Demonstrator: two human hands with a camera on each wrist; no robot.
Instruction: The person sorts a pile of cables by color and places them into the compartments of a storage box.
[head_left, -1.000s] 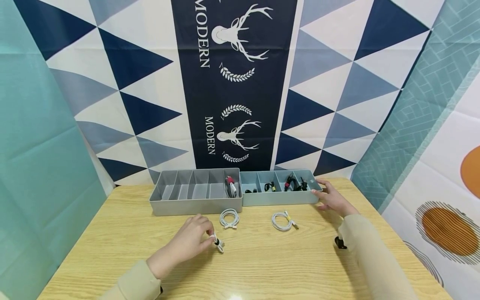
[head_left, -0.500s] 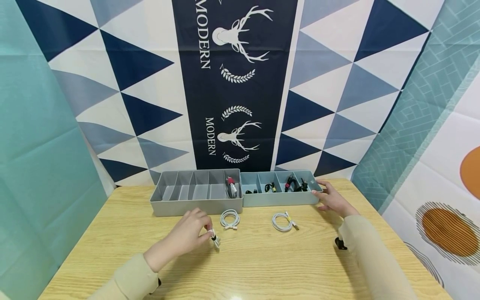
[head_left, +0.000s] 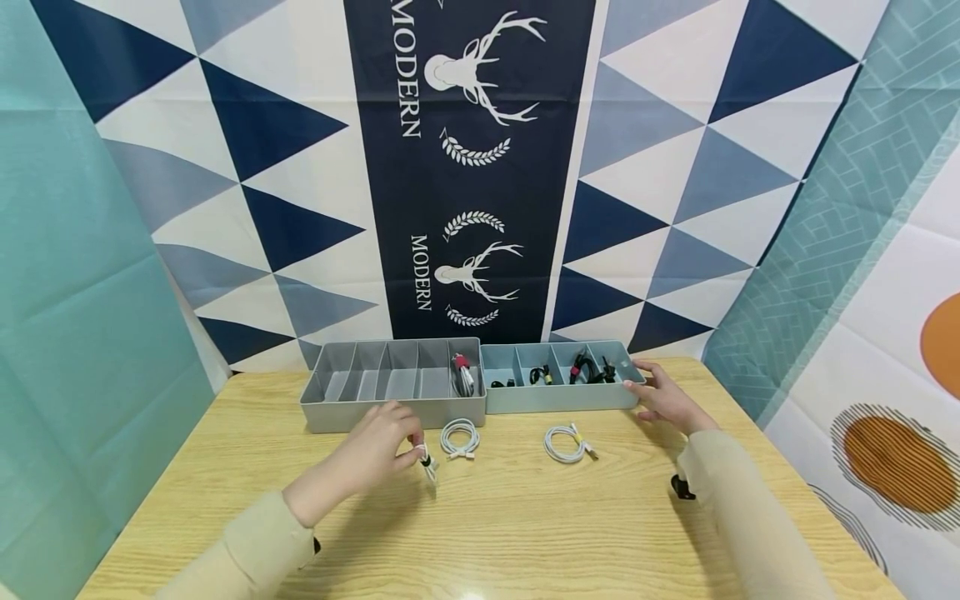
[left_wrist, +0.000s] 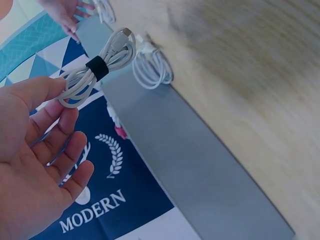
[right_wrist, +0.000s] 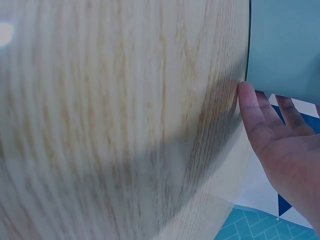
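Note:
My left hand (head_left: 375, 450) pinches a bundled white charging cable (left_wrist: 97, 68) between thumb and fingertips, above the table. A black strap wraps its middle. The other left fingers are loosely bent. Just beyond lies a coiled white cable (head_left: 460, 455), near the front of a grey divided box (head_left: 337, 417). Another coiled white cable with a yellow tie (head_left: 578, 436) sits further right. At the right end of a light-blue divided box (head_left: 558, 402), my right hand (head_left: 667, 400) rests its fingers against the corner, largely extended.
The grey box's rightmost compartment holds a cable with a red strap (head_left: 461, 375). Small black cables (head_left: 583, 367) lie in the blue box's compartments. Both boxes stand end to end at the table's back, before a patterned cloth (head_left: 465, 183).
My left hand has lifted the strapped cable off the table and moved slightly away from me, toward the grey box. The right hand stays at the blue box.

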